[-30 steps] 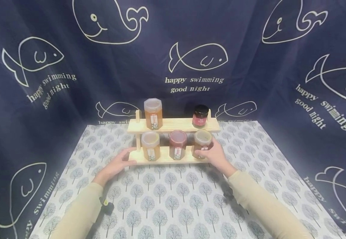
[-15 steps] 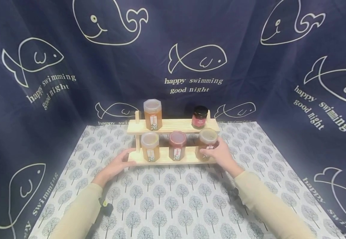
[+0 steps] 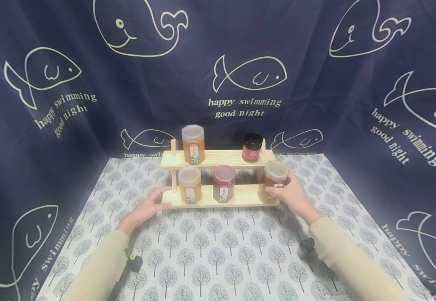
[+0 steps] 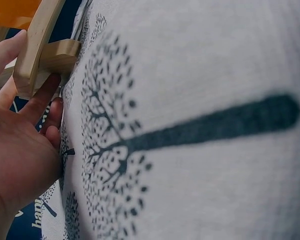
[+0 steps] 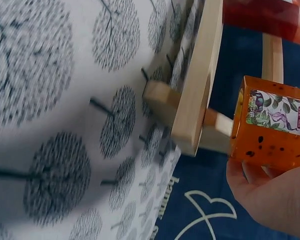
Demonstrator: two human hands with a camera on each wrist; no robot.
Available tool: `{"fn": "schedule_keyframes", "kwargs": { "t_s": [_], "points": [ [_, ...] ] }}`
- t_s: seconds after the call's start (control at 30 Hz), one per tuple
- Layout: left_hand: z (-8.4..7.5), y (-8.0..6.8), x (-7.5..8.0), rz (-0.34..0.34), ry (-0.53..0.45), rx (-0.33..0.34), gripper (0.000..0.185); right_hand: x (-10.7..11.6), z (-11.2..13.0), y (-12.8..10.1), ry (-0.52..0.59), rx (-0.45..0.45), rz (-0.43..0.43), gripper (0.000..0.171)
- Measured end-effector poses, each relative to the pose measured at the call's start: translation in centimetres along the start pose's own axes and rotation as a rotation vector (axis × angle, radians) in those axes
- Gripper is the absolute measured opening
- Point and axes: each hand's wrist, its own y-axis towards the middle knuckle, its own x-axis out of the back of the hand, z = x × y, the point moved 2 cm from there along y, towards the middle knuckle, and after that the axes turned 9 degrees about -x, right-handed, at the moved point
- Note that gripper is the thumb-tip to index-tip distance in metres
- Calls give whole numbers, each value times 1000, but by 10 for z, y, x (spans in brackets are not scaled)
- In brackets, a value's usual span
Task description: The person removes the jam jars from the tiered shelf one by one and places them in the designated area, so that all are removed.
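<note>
A two-tier wooden rack (image 3: 218, 157) stands on the cloth. My right hand (image 3: 294, 196) grips an eight-sided amber jar (image 3: 276, 179) with a pale lid at the right end of the lower tier. In the right wrist view, dark specks and a printed label show on this jar (image 5: 270, 125), and its base is apart from the shelf board (image 5: 202, 75). My left hand (image 3: 146, 209) holds the left end of the lower board, thumb and fingers around it. A pale-lidded amber jar (image 3: 190, 184) and a reddish jar (image 3: 224, 184) stand on the lower tier.
On the upper tier stand a taller amber jar (image 3: 193, 144) at left and a small black-lidded jar (image 3: 252, 147) with a pink label at right. A tree-print cloth (image 3: 202, 251) covers the table. Dark blue fish-print curtains (image 3: 248, 33) hang around the back and sides.
My right hand has carried the amber jar rightward, from beside the rack's right part to its right end. My left hand has stayed at the left end.
</note>
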Motion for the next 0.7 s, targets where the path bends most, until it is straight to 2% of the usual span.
{"fn": "schedule_keyframes", "kwargs": {
  "t_s": [0.17,0.4,0.7],
  "points": [
    [6,1,0,-4,30,-19,75,17,-8,1,-35,-2,-21,80],
    [8,2,1,1,4,-28,75,40,-16,3,-47,11,-59,75],
    [8,2,2,1,20,-33,74,54,-27,21,-22,-42,-71,76]
  ]
}}
